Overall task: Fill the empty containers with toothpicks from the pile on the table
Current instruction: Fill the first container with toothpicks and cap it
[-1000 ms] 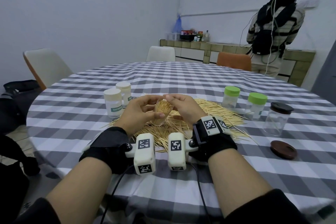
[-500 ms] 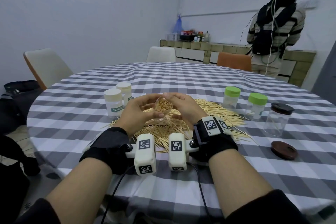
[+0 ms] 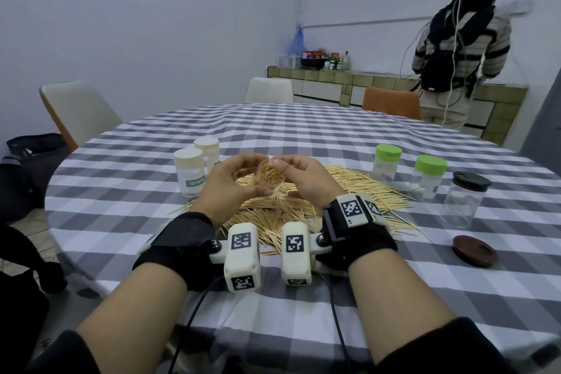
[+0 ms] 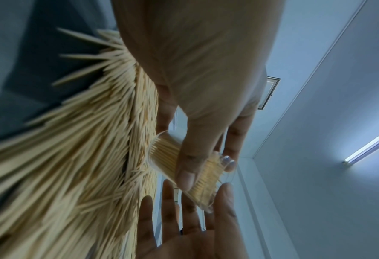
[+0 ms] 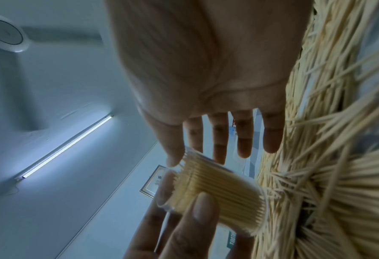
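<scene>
**A:** Start with the big things. Where does everything sit?

**B:** The round counter (image 3: 303,136) carries a checked cloth. The toothpick pile (image 3: 349,188) spreads across its near middle. Two white-capped containers (image 3: 188,173) stand at the pile's left edge, two green-capped ones (image 3: 387,162) at its right, and a clear jar with a dark lid (image 3: 466,199) farther right, with a loose brown lid (image 3: 474,250) lying nearer than it.

**A:** And the hands?

**B:** Both are raised just above the pile. The left hand (image 3: 233,182) grips a small clear container (image 3: 271,176), thumb across its wall, fingers behind. The right hand (image 3: 306,179) has its thumb at the rim with the other fingers spread and fairly straight; it looks to be steadying rather than gripping.

**A:** How full is that container?

**B:** Packed, judging by the head view: its open mouth tilts toward the camera and shows a dense cluster of tips. It appears ready for a cap.

**A:** How will it handle?

**B:** Light, I'd judge, with a stiff, smooth plastic wall that could slip. Hold it round the middle of the wall and keep the mouth up, since it is uncapped and the sticks could slide out. Loose toothpicks are thin, stiff, pointed and probably snap easily; pinch a bundle at mid-length.

**A:** Any writing?

**B:** A teal label on the nearer white-capped container reads "TOOTHPICK", its end hidden behind the left hand. The wrist units carry square black-and-white markers.
</scene>
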